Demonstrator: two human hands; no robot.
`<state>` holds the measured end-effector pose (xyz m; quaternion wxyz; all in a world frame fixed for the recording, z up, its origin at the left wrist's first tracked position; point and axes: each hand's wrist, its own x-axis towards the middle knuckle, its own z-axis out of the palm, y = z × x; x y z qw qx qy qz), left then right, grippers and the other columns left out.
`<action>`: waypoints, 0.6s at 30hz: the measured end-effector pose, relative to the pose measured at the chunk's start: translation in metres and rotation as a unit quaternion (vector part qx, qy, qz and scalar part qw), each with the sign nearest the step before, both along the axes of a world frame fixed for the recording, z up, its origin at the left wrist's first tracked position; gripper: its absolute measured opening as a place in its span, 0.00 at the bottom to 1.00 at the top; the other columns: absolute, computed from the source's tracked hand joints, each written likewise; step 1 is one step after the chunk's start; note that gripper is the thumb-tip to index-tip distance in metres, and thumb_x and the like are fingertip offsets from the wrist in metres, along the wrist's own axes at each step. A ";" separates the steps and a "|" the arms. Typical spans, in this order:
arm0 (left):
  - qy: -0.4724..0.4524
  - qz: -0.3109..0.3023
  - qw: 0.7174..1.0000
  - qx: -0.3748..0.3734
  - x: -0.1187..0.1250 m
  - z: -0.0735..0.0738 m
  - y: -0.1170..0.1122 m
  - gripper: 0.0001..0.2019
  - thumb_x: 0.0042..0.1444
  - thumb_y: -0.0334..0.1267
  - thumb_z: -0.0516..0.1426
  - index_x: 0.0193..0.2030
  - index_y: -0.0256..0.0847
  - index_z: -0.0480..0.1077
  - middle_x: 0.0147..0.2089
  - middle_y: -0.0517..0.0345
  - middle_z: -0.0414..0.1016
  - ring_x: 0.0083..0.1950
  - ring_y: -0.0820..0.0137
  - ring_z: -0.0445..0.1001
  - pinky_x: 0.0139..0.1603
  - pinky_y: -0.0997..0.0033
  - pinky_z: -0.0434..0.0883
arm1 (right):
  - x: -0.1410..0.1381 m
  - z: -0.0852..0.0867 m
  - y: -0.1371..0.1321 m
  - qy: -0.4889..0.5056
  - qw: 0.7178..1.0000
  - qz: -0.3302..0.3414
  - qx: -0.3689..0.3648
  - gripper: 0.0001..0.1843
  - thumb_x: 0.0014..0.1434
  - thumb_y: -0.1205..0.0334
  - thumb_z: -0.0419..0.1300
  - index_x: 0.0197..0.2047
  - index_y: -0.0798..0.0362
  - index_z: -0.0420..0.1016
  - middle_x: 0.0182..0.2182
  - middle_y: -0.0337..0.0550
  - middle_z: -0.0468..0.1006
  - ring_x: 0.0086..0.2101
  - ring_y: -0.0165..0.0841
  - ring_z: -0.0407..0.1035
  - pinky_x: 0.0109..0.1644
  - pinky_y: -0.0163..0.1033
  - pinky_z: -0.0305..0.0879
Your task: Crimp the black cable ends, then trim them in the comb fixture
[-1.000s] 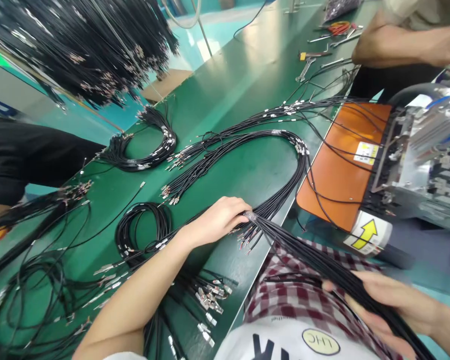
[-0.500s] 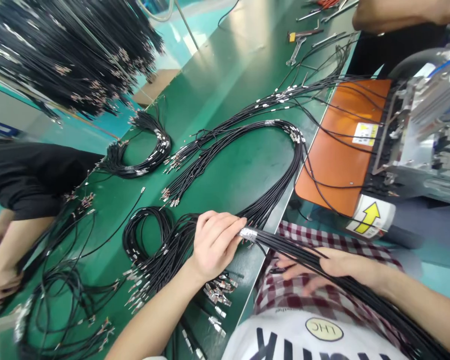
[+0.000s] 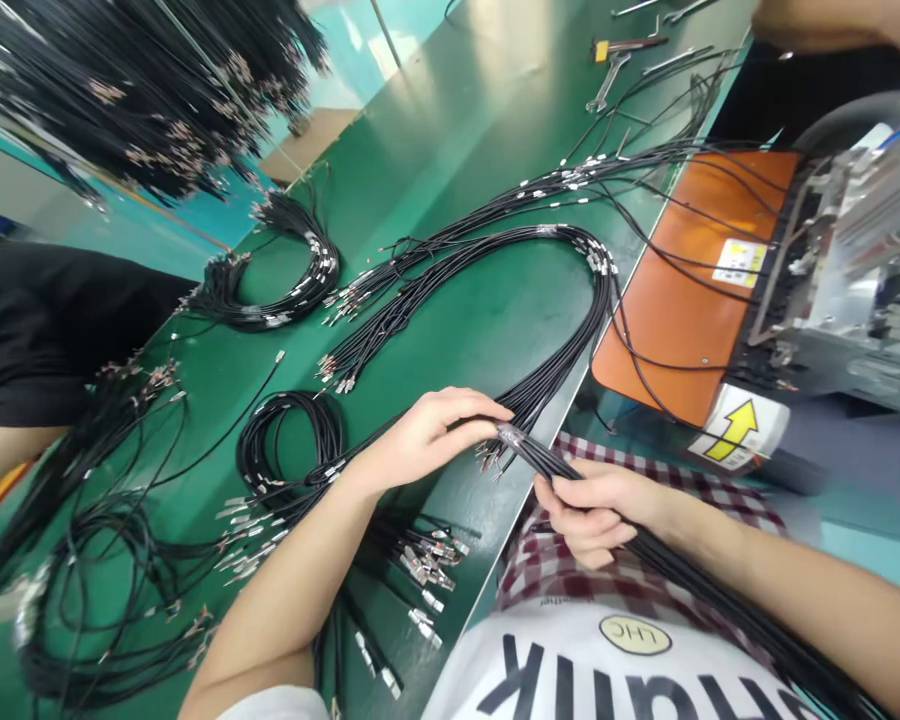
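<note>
A bundle of black cables (image 3: 694, 575) runs from the lower right across my checked apron, bound near its end with clear or whitish tape (image 3: 511, 437). My right hand (image 3: 596, 508) is closed around this bundle a little behind the tape. At the taped end, the thumb and fingers of my left hand (image 3: 446, 432) pinch together on the bundle. Just beyond lies a curved cable bundle (image 3: 570, 350) on the green table, with white labels along it. Below my left forearm, cable ends with whitish connectors (image 3: 427, 565) fan out.
Coiled cable bundles (image 3: 285, 310) lie on the green table (image 3: 450, 130). Wrenches (image 3: 607, 82) and a hammer (image 3: 626, 46) sit at the far end. An orange plate (image 3: 682, 300) with machinery stands right. Cables hang (image 3: 165, 90) at upper left. Other people's arms show at both sides.
My right hand has gone from spread fingers under the cables to a closed grip nearer the taped end. My left hand has shifted slightly up and right, now pinching at the tape.
</note>
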<state>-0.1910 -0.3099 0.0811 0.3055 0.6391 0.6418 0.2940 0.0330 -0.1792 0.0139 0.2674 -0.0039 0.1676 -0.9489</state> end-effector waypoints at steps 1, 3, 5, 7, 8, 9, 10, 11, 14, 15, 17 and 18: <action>0.029 -0.021 0.999 -0.026 0.000 0.005 0.001 0.15 0.64 0.41 0.57 0.56 0.43 0.72 0.51 0.51 0.78 0.52 0.65 0.75 0.56 0.63 0.70 | 0.001 0.002 -0.002 -0.007 0.999 -0.010 0.038 0.17 0.68 0.49 0.55 0.36 0.55 0.67 0.14 0.24 0.56 0.12 0.19 0.45 0.24 0.30 0.61; 0.108 -0.061 0.991 -0.053 0.004 0.015 0.000 0.16 0.64 0.41 0.57 0.57 0.42 0.70 0.51 0.52 0.78 0.52 0.64 0.75 0.55 0.62 0.69 | 0.006 0.008 -0.005 -0.020 0.991 -0.033 0.132 0.20 0.70 0.48 0.51 0.36 0.56 0.67 0.15 0.26 0.58 0.13 0.19 0.48 0.24 0.30 0.61; 0.196 -0.070 0.978 -0.019 0.011 0.021 -0.006 0.13 0.66 0.37 0.55 0.55 0.39 0.71 0.49 0.51 0.79 0.50 0.64 0.76 0.53 0.61 0.70 | 0.009 0.012 -0.008 -0.019 0.983 -0.044 0.177 0.20 0.69 0.46 0.51 0.38 0.56 0.68 0.17 0.28 0.61 0.14 0.20 0.52 0.24 0.30 0.62; 0.280 -0.044 0.955 0.082 0.020 0.021 -0.017 0.12 0.65 0.31 0.54 0.54 0.36 0.70 0.48 0.48 0.80 0.49 0.63 0.77 0.52 0.59 0.71 | 0.010 0.014 -0.008 0.002 0.989 -0.031 0.145 0.21 0.67 0.44 0.54 0.43 0.56 0.68 0.21 0.31 0.66 0.16 0.20 0.56 0.25 0.30 0.62; 0.316 -0.025 0.938 0.137 0.024 0.019 -0.023 0.13 0.64 0.28 0.54 0.54 0.34 0.70 0.48 0.46 0.80 0.49 0.61 0.78 0.51 0.57 0.71 | 0.010 0.015 -0.008 0.021 0.993 -0.009 0.112 0.22 0.66 0.43 0.54 0.45 0.56 0.68 0.23 0.33 0.68 0.17 0.21 0.58 0.24 0.30 0.62; 0.345 -0.005 0.920 0.185 0.028 0.016 -0.030 0.14 0.62 0.27 0.55 0.54 0.33 0.70 0.48 0.44 0.80 0.50 0.60 0.78 0.51 0.57 0.71 | 0.009 0.017 -0.007 0.041 0.995 0.020 0.085 0.24 0.65 0.42 0.55 0.47 0.56 0.68 0.25 0.34 0.69 0.17 0.21 0.59 0.23 0.30 0.61; 0.367 0.014 0.904 0.221 0.031 0.013 -0.036 0.16 0.60 0.25 0.57 0.55 0.33 0.70 0.48 0.44 0.80 0.51 0.59 0.78 0.52 0.56 0.71 | 0.009 0.020 -0.006 0.057 0.994 0.051 0.081 0.25 0.64 0.41 0.55 0.50 0.56 0.68 0.25 0.34 0.69 0.17 0.22 0.59 0.22 0.30 0.60; 0.383 0.032 0.891 0.242 0.034 0.009 -0.041 0.17 0.58 0.25 0.59 0.55 0.33 0.71 0.48 0.44 0.80 0.51 0.59 0.78 0.52 0.56 0.71 | 0.009 0.024 -0.004 0.066 0.989 0.075 0.112 0.26 0.64 0.41 0.55 0.51 0.55 0.67 0.24 0.34 0.69 0.16 0.22 0.59 0.22 0.30 0.59; 0.408 0.059 0.872 0.263 0.040 -0.005 -0.053 0.23 0.52 0.25 0.64 0.55 0.35 0.71 0.48 0.46 0.81 0.52 0.59 0.79 0.52 0.58 0.72 | 0.016 0.044 -0.004 0.078 0.907 0.044 0.411 0.21 0.65 0.43 0.54 0.50 0.52 0.69 0.25 0.36 0.69 0.21 0.27 0.64 0.25 0.32 0.58; 0.409 0.061 0.872 0.261 0.041 -0.008 -0.055 0.24 0.51 0.25 0.65 0.56 0.36 0.71 0.48 0.46 0.81 0.52 0.59 0.79 0.52 0.58 0.72 | 0.020 0.049 -0.005 0.087 0.843 0.015 0.531 0.19 0.67 0.44 0.53 0.49 0.50 0.70 0.28 0.38 0.71 0.25 0.30 0.66 0.27 0.33 0.58; 0.397 0.061 0.883 0.242 0.042 -0.012 -0.057 0.24 0.53 0.25 0.63 0.57 0.38 0.70 0.48 0.47 0.80 0.52 0.59 0.78 0.53 0.56 0.70 | 0.028 0.056 -0.011 0.118 0.702 -0.019 0.702 0.16 0.69 0.49 0.50 0.49 0.50 0.70 0.30 0.42 0.72 0.30 0.36 0.69 0.30 0.37 0.56; 0.383 0.060 0.896 0.216 0.042 -0.011 -0.058 0.24 0.54 0.26 0.62 0.58 0.39 0.69 0.49 0.47 0.80 0.53 0.58 0.77 0.54 0.55 0.69 | 0.031 0.057 -0.015 0.134 0.643 -0.023 0.753 0.15 0.70 0.52 0.49 0.49 0.50 0.70 0.29 0.43 0.72 0.29 0.38 0.70 0.30 0.38 0.54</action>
